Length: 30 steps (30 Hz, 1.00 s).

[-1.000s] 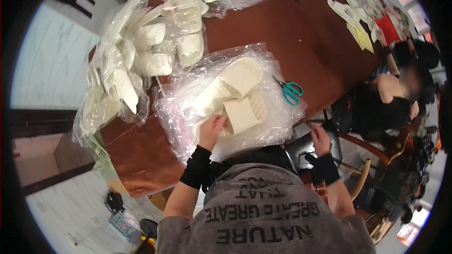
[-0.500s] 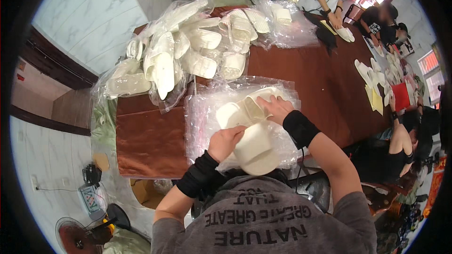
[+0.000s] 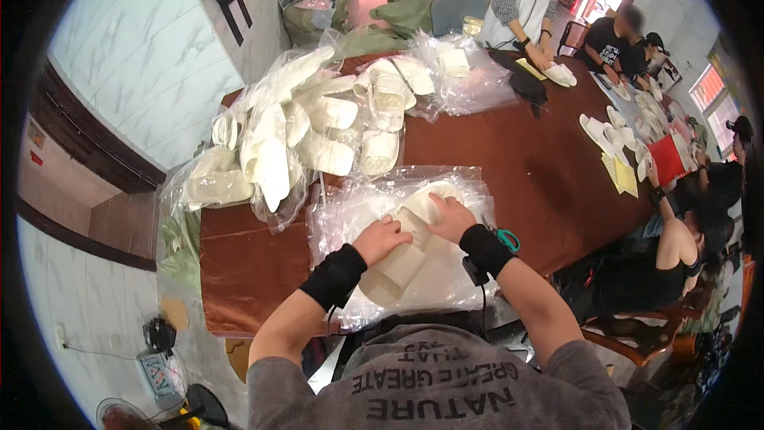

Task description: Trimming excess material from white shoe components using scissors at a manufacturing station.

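My left hand [image 3: 382, 240] and my right hand [image 3: 450, 217] both press on a pair of cream-white slippers [image 3: 406, 259] lying on clear plastic bags [image 3: 350, 215] at the near edge of the brown table [image 3: 525, 167]. Each wrist wears a black band. The fingers of both hands curl over the slippers' upper ends, the left hand on the nearer slipper and the right hand on the farther one. Teal-handled scissors [image 3: 503, 236] lie just right of my right wrist.
A big heap of bagged white slippers [image 3: 310, 131] fills the far left of the table. Other people work along the far end and right side, with loose slippers [image 3: 598, 129], yellow sheets [image 3: 619, 173] and a red item [image 3: 667, 161] near them. Green sacks [image 3: 318, 8] stand behind.
My right hand came up from beside my body onto the slippers and now grips them next to my left hand. The view has swung left, bringing the slipper heap toward the centre.
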Each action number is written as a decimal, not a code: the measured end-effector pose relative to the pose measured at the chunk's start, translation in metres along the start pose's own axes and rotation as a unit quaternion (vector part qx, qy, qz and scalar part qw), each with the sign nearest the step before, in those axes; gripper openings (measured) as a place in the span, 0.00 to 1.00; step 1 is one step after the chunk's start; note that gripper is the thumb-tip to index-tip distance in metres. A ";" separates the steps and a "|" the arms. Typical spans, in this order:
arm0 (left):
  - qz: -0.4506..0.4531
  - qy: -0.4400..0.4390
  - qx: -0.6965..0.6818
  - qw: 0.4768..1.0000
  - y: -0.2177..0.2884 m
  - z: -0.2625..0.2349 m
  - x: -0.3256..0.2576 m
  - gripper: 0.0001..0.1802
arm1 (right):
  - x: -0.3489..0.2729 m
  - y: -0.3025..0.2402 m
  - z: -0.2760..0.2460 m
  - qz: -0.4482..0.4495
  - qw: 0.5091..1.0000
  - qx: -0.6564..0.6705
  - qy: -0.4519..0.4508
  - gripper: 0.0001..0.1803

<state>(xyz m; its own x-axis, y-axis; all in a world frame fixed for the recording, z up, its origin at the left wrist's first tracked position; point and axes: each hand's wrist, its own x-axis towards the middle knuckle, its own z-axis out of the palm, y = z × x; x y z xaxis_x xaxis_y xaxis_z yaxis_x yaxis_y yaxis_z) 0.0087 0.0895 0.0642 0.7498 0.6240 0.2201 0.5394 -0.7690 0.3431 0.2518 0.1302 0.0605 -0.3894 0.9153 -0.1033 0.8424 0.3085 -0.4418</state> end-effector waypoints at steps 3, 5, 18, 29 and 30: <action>-0.013 0.040 0.006 0.999 0.015 -0.019 -0.005 0.10 | -0.017 0.005 -0.020 -0.041 0.998 0.025 0.027 0.39; -0.013 0.086 -0.029 0.996 0.032 -0.040 -0.005 0.10 | -0.029 0.001 -0.037 -0.099 0.991 0.083 0.024 0.37; 0.042 0.116 -0.040 0.992 0.049 -0.042 0.032 0.10 | -0.047 0.023 -0.064 -0.065 0.966 0.250 0.024 0.38; -0.354 0.420 0.069 0.832 -0.046 -0.091 -0.014 0.42 | -0.076 0.153 -0.131 0.250 0.809 0.508 0.157 0.30; -0.394 0.396 0.111 0.822 -0.057 -0.093 -0.024 0.48 | -0.082 0.159 -0.134 0.232 0.818 0.496 0.174 0.30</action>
<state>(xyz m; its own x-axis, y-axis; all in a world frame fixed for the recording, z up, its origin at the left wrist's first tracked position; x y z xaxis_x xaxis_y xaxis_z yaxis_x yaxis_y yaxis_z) -0.0761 0.1315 0.1244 -0.3031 0.7678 0.5645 0.8605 -0.0340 0.5083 0.4676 0.1387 0.1184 0.1626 0.9458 -0.2811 0.0857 -0.2973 -0.9509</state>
